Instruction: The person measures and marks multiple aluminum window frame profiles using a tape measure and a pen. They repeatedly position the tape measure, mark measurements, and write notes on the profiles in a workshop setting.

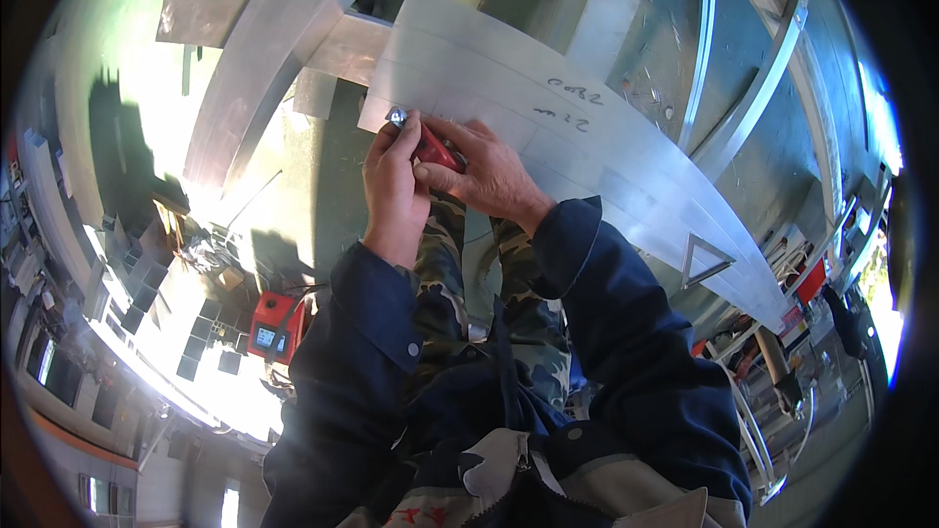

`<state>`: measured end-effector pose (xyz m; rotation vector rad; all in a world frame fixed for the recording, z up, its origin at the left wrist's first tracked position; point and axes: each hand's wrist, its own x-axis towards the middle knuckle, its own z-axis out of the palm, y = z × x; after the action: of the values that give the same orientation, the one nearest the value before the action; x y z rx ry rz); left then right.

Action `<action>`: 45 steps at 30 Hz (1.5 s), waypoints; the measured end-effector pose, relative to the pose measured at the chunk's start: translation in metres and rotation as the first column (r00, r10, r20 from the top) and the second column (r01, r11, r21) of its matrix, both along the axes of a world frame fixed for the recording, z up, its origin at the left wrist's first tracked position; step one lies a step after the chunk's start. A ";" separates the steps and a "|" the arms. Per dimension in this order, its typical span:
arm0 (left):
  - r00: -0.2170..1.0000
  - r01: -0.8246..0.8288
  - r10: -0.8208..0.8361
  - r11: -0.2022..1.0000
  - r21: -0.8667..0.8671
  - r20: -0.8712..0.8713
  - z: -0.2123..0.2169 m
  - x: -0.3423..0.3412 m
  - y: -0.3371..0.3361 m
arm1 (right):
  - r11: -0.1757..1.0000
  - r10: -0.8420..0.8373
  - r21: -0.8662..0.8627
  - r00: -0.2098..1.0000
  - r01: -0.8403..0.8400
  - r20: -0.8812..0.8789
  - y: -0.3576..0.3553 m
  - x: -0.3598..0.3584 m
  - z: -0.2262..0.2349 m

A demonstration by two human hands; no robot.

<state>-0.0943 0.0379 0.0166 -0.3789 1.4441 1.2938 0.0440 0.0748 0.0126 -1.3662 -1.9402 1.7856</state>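
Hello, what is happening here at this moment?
A person in a dark blue jacket holds a small red-handled tool with both hands at the near edge of a long metal sheet. The left hand pinches the tool's metal tip on the sheet's corner, and the right hand grips the red handle. A small metal triangle lies further along the sheet. A red device sits on the floor below.

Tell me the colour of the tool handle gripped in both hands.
Red: the tool handle shows between the left hand and right hand, seen in the head view.
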 end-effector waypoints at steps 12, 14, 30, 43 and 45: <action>0.725 0.355 -0.407 0.912 -0.204 -0.556 -0.025 -0.060 0.033 | 0.975 -0.091 0.220 0.962 0.033 0.259 0.024 -0.002 0.016; 0.539 0.409 -0.472 0.871 -0.273 -0.698 -0.041 -0.065 0.032 | 0.973 -0.073 0.232 0.954 0.003 0.292 0.026 -0.002 0.013; 0.026 0.415 -0.538 0.772 -0.481 -0.842 -0.051 -0.057 0.036 | 0.956 -0.111 0.291 0.882 -0.030 0.458 0.023 0.020 0.017; -0.116 0.444 -0.503 0.745 -0.498 -0.856 -0.055 -0.055 0.030 | 0.788 0.111 0.482 0.859 -0.382 0.500 0.038 0.025 0.009; -0.119 0.424 -0.506 0.752 -0.504 -0.854 -0.055 -0.054 0.028 | 0.723 0.195 0.503 0.839 -0.473 0.508 0.041 0.025 0.004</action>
<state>-0.1487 0.0659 -0.0384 1.3005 2.4188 0.7369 0.0686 0.1161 0.0166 -1.2601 -2.8244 0.7921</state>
